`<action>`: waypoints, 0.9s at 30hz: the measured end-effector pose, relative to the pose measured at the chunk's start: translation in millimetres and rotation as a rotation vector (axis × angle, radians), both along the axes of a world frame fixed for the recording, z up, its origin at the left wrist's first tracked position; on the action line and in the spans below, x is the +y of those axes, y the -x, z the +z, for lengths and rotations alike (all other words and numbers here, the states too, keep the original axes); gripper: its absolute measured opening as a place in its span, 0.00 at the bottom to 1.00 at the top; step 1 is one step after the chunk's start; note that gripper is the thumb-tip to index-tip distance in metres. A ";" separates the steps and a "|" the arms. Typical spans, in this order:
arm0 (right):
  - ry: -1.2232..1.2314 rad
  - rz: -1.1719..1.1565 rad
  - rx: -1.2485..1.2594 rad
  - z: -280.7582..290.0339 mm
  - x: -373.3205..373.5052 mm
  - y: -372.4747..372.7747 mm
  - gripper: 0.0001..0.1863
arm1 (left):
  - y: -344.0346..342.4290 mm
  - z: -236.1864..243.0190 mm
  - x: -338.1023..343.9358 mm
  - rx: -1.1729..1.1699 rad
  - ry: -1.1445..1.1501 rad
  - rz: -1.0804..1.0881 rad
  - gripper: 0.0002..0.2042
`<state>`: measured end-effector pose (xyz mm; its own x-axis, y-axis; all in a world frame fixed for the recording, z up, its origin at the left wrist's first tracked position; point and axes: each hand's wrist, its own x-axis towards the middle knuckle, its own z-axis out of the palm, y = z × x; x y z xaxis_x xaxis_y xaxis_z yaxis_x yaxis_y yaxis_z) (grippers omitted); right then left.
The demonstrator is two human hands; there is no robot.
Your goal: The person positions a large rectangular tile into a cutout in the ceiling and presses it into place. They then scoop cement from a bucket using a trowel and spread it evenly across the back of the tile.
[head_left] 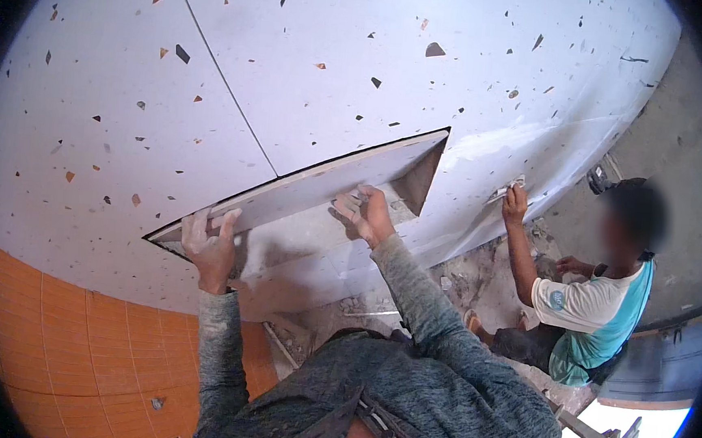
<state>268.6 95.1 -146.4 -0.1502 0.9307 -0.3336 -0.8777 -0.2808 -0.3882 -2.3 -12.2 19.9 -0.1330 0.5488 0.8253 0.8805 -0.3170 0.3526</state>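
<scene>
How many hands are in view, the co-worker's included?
4: the left hand at the left end of the recess, the right hand nearer its right end, the co-worker's raised hand at the wall, and their other hand lower down.

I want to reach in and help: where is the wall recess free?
Between the left hand and right hand, the recess looks open; a smaller gap lies between right hand and end panel. Crowded: the left end, around the left hand.

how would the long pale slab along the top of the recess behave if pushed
The slab looks straight and flat along its length, so it is probably stiff. Its thin exposed edge suggests it might chip if knocked. Pale dust on the left hand could make the grip slippery.
</scene>
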 end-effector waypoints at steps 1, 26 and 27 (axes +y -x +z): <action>0.002 -0.009 -0.008 -2.8 1.4 -2.3 0.20 | -2.0 2.4 -0.8 -0.004 0.014 0.009 0.16; -0.567 -0.496 -1.511 57.7 -57.1 -26.7 0.19 | -15.6 -13.1 -17.6 -0.061 -0.162 0.034 0.21; -0.606 -0.540 -1.546 72.1 -62.3 -31.0 0.19 | -17.2 -21.8 -18.7 -0.131 -0.199 0.012 0.24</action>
<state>299.6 32.7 -74.3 0.2856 0.8012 0.5258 0.4319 0.3822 -0.8169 14.9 -30.9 -1.8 -0.2519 0.3750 0.8922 0.8353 -0.3813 0.3961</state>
